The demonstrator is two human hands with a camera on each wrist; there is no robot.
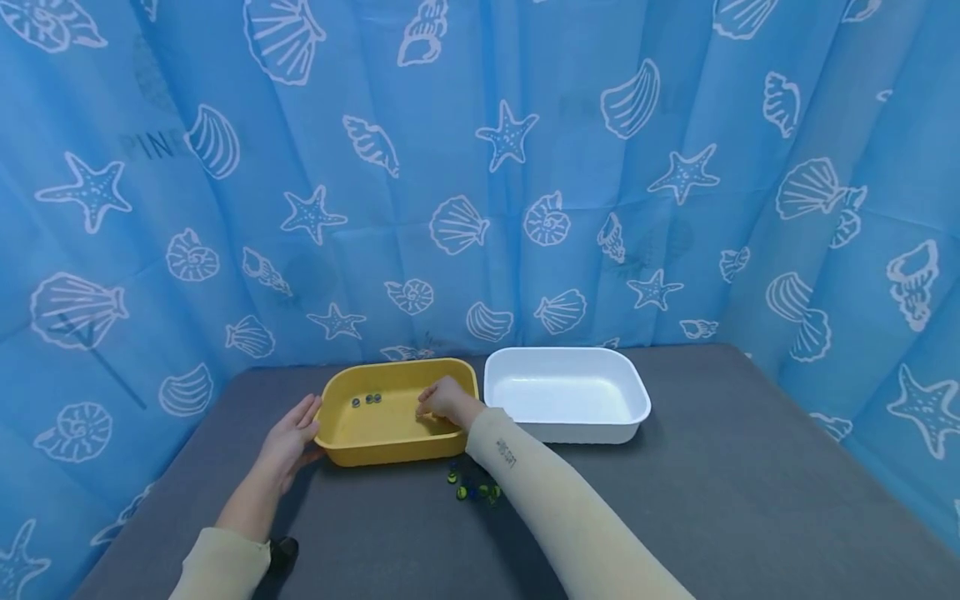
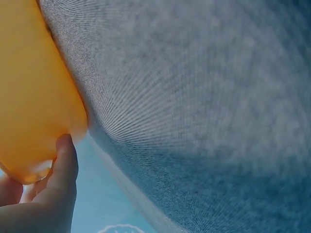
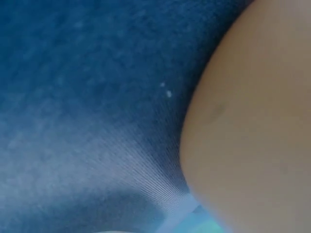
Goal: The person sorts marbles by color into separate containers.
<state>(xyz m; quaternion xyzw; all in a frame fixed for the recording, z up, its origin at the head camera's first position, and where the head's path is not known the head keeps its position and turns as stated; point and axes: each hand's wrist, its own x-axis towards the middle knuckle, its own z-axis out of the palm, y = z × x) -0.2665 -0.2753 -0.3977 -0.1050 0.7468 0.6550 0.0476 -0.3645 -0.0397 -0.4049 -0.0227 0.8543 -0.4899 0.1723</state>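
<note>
A yellow tray [image 1: 375, 454] stands at the back of the grey table. My left hand [image 1: 291, 435] grips its left end; in the left wrist view the thumb [image 2: 65, 155] presses the outside wall and the other fingers reach the rim. My right hand [image 1: 450, 400] is down inside the tray's right half, fingers bent downward with the tips near the floor. Whether a small thing sits between those fingertips is hidden. Three greyish marbles [image 1: 368, 400] lie in the tray's left part. The right wrist view shows mostly bare skin [image 3: 252, 126] and table cloth, not the fingers.
A white tray [image 1: 566, 400] stands right beside the yellow one. Several green and blue marbles [image 1: 462, 492] lie on the grey table [image 1: 675, 517] in front of the yellow tray, close to my right sleeve. A small black object [image 1: 284, 550] is by my left sleeve. A blue curtain [image 1: 480, 167] hangs behind.
</note>
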